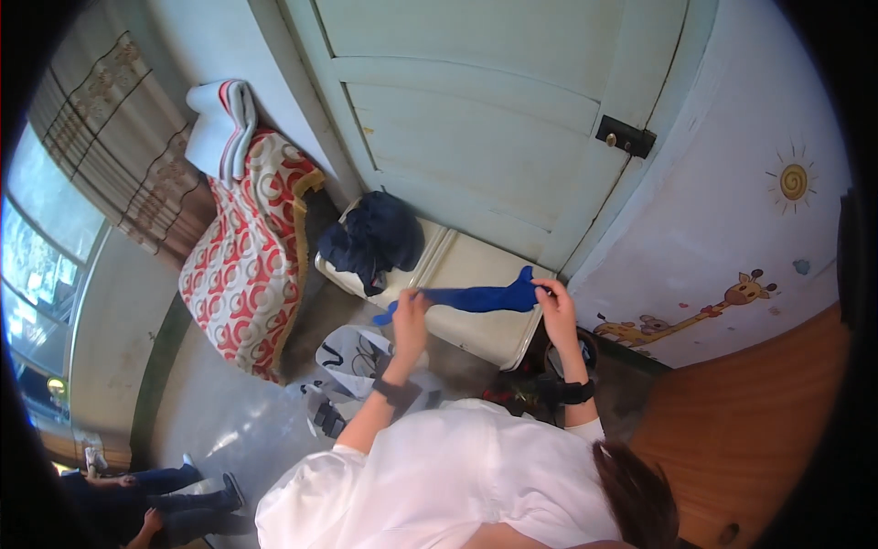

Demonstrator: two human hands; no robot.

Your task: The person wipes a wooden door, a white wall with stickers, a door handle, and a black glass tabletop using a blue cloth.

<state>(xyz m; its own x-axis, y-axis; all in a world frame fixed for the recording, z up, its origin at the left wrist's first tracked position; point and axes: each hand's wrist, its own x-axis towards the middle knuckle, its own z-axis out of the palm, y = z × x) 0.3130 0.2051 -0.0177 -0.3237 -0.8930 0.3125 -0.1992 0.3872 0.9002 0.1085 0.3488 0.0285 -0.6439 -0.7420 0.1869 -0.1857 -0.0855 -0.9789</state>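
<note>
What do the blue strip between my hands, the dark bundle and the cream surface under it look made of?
Blue strip: soft, matte fabric, possibly knitted; its outline bends limply. Dark bundle: pliable cloth, mostly dull, judging by its crumpled folds; the fibre is unclear. Cream surface: rigid and smooth with a slight sheen, perhaps painted wood or plastic.

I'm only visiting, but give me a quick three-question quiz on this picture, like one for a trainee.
1. What colour is the long cloth stretched between the left fingers and right fingers?
A. Green
B. Blue
C. Yellow
2. True or false: the dark bundle rests on the cream surface.
3. Fill in: on the wall right of the door, a smiling giraffe appears below a drawn ____.

Key: 1. B; 2. True; 3. sun
</note>
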